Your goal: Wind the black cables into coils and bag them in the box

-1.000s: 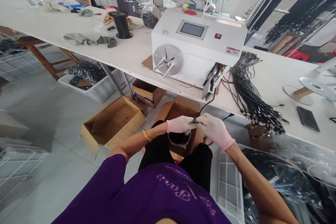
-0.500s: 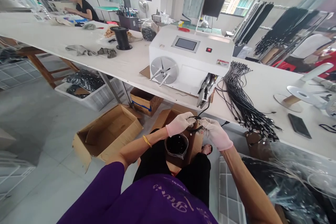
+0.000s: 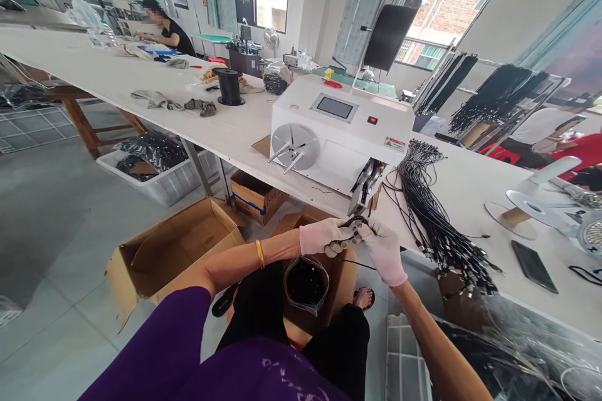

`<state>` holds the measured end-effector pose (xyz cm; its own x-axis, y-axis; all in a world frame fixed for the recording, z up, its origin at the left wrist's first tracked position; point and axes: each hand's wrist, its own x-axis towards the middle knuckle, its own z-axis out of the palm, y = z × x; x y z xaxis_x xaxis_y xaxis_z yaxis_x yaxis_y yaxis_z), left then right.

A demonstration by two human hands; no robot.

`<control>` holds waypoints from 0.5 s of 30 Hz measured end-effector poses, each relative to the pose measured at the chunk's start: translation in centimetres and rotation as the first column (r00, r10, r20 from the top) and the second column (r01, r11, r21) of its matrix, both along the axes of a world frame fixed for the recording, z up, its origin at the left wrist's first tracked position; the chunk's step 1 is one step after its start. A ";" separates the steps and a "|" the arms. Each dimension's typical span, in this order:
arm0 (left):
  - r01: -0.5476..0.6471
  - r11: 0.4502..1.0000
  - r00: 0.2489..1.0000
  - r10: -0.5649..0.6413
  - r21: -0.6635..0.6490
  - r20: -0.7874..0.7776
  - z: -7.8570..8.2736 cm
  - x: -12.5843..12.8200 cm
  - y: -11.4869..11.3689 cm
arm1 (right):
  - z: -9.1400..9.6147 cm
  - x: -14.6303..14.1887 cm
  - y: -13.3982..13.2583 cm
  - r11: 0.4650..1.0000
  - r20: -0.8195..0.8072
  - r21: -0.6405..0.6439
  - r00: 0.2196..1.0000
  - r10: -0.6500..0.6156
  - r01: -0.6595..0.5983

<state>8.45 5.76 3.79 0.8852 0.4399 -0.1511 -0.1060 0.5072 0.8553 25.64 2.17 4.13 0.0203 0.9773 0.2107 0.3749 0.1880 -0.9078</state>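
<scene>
Both of my hands wear thin white gloves and meet just below the front of a white machine [image 3: 338,131]. Between them is a black cable [image 3: 353,221], bent into a loop. My left hand [image 3: 327,237] is closed on the loop's left side. On its right side, my right hand [image 3: 382,247] pinches the cable near the connector end. A loose length of cable hangs below my fingers. Under my hands, a clear plastic bag [image 3: 306,286] full of small black items stands in a cardboard box [image 3: 345,269].
A bundle of black cables [image 3: 430,213] hangs over the table edge on the right, near a phone [image 3: 533,266]. A black spool [image 3: 230,88] stands on the left of the table. An open carton [image 3: 174,250] lies on the floor. A co-worker [image 3: 169,28] sits far left.
The view has tilted up. Earlier the cable ran up toward the machine's metal guide; now it is gathered in a loop between my hands, with a tail hanging below.
</scene>
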 end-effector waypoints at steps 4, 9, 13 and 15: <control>0.141 0.989 0.988 -0.139 -0.033 0.063 -0.3 -0.4 2.6 | 1.6 2.9 2.1 0.922 0.344 0.283 0.926 0.158 -0.262; 0.269 0.960 0.963 -0.271 0.076 0.014 0.4 -0.2 5.5 | 3.7 5.0 4.2 0.786 0.701 0.250 0.665 0.255 -0.565; 0.096 0.937 0.988 -0.050 0.336 -0.143 0.7 1.0 7.4 | 3.4 5.7 5.6 0.847 0.694 0.205 0.683 0.228 -0.491; -0.037 0.875 0.983 0.117 0.483 -0.138 0.6 1.7 8.0 | 2.7 6.0 6.4 0.884 0.621 0.221 0.758 0.198 -0.412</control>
